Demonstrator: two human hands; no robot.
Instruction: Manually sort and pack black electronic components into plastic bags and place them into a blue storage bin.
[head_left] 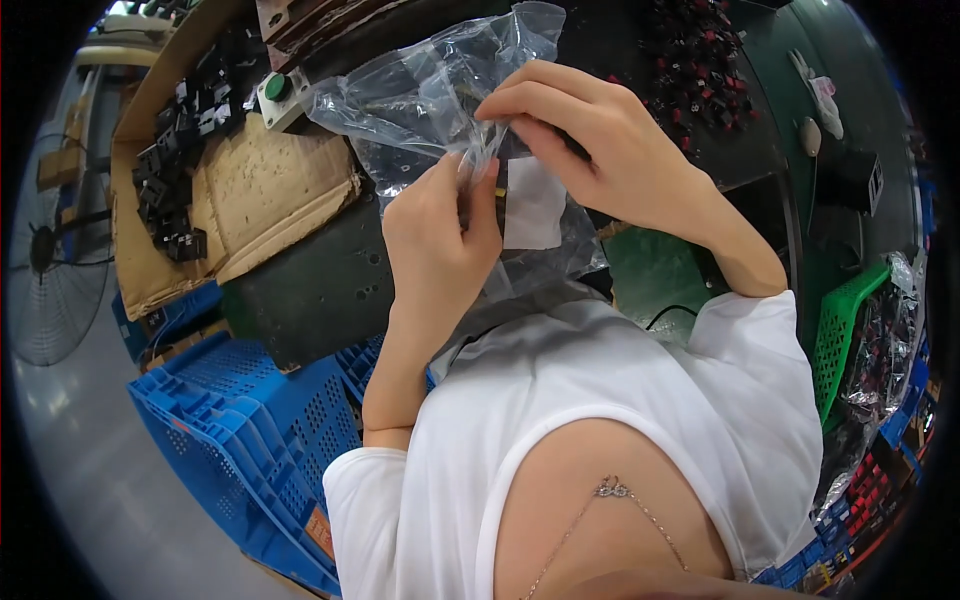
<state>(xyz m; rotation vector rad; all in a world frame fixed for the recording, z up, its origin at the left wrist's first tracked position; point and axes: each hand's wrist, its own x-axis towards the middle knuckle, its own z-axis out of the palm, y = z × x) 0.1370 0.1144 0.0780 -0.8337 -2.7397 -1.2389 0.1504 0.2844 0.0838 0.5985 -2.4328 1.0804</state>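
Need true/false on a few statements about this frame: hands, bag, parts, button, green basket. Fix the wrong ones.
1. The left hand and the right hand both have fingers on the clear plastic bag. True.
2. The green button is set in a bright red housing. False: its housing is whitish.
3. Black parts lie in the open cardboard box on the person's left. True.
4. The green basket is on the person's left. False: it is on the right.
5. The red and black parts are heaped inside the clear plastic bag. False: they lie in a pile outside it, beyond the right hand.
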